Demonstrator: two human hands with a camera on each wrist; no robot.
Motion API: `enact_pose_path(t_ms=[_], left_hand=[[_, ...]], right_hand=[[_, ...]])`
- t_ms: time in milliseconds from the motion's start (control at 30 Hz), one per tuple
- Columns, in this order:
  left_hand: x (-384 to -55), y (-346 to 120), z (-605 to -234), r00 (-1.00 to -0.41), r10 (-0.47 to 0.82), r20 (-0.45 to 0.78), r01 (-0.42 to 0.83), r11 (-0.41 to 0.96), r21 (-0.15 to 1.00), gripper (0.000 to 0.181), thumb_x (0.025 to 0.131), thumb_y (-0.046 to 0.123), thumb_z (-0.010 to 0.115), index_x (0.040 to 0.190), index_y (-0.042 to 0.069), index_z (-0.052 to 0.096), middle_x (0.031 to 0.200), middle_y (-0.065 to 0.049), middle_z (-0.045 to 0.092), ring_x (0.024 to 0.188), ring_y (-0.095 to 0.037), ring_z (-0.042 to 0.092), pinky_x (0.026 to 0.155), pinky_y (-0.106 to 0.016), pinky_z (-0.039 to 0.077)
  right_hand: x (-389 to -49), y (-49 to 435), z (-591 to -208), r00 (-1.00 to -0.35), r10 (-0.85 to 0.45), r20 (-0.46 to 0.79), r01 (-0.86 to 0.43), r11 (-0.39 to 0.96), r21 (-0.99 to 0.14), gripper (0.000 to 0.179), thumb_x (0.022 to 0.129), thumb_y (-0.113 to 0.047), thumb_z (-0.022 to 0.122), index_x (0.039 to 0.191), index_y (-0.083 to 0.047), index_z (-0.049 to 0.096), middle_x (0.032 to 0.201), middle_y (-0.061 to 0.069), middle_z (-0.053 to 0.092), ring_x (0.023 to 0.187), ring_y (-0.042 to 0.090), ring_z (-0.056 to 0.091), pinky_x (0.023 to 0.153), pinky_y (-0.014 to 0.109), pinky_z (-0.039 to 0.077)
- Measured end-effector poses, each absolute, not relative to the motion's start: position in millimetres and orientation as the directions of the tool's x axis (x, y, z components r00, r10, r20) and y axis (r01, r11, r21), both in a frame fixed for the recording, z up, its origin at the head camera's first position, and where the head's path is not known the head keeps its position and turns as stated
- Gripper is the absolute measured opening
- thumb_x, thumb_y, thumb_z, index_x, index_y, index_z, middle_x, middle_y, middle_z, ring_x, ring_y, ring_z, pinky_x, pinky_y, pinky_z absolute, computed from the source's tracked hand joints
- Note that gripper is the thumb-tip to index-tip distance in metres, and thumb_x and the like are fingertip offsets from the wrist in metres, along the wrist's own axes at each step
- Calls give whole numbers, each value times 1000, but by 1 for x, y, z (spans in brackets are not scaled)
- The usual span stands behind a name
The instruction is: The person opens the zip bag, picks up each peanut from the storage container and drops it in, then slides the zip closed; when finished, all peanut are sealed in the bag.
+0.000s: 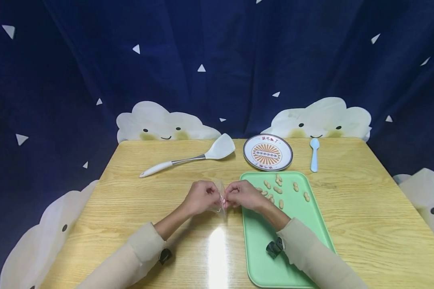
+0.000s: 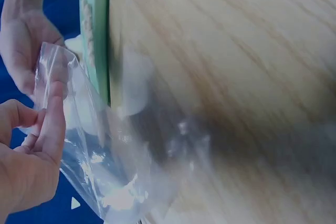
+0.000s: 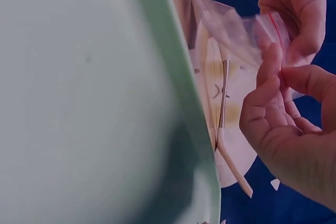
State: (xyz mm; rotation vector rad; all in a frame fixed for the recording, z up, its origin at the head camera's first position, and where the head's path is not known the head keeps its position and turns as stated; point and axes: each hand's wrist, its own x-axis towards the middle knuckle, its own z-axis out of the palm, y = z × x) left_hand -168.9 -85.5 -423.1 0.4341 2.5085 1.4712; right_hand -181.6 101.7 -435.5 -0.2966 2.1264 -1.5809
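A small clear plastic bag [image 1: 220, 200] with a red zip line hangs between my two hands over the wooden table [image 1: 137, 200], just left of the green tray [image 1: 293, 233]. My left hand [image 1: 202, 196] pinches the bag's top edge from the left; its fingers [image 2: 50, 124] curl on the clear plastic bag [image 2: 100, 156]. My right hand [image 1: 243, 195] pinches the same edge from the right, thumb and fingers [image 3: 273, 77] closed on the bag's [image 3: 247, 30] red strip. Several peanuts [image 1: 278, 188] in their shells lie on the tray's far half.
A white spatula [image 1: 191, 158] lies at the back left of the table. A patterned round plate [image 1: 267, 152] and a pale blue spoon [image 1: 314, 154] sit behind the tray. Dark blue curtain with cloud cut-outs surrounds the table.
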Motion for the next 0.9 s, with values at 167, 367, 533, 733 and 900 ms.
enact_pose_path(t_ms=[167, 367, 533, 733, 900], left_hand=[[-168, -86, -420, -959, 285, -6, 138, 485, 864, 8, 76, 2, 60, 72, 3, 67, 65, -5, 67, 56, -16, 64, 48, -22, 49], [-169, -87, -417, -960, 274, 65, 190, 461, 867, 8, 75, 0, 61, 82, 1, 58, 66, -8, 68, 53, -17, 65, 46, -23, 49], [-171, -91, -419, -900, 390, 197, 393, 528, 753, 12, 78, -2, 59, 86, 5, 63, 72, -6, 70, 58, -9, 59, 53, -19, 47], [-175, -96, -418, -832, 486, 266, 533, 573, 623, 19, 76, 1, 55, 78, 6, 73, 73, -1, 67, 61, -5, 52, 56, -16, 45], [-177, -98, -409, -793, 522, 313, 603, 603, 522, 17, 72, 5, 54, 66, 8, 70, 61, 2, 59, 56, -5, 48, 54, -16, 42]], right_hand=[[-180, 100, -430, -883, -416, -216, 90, 300, -950, 14, 82, -3, 56, 92, 6, 61, 67, 1, 67, 61, 10, 61, 59, 26, 51], [-180, 95, -428, -903, -386, -190, 99, 244, -965, 20, 81, 2, 56, 99, 1, 47, 61, 1, 65, 54, 9, 61, 57, 27, 52], [-181, 96, -431, -905, -411, -105, -11, 271, -963, 13, 83, 4, 52, 95, 6, 57, 59, 2, 61, 52, 8, 57, 54, 26, 49], [-181, 98, -428, -914, -405, -26, -172, 445, -879, 22, 81, -1, 52, 89, -3, 72, 64, 7, 64, 55, 7, 53, 51, 21, 43], [-179, 100, -421, -902, -428, 52, -325, 596, -734, 21, 81, -7, 55, 90, -9, 75, 72, 0, 70, 60, 5, 55, 55, 20, 46]])
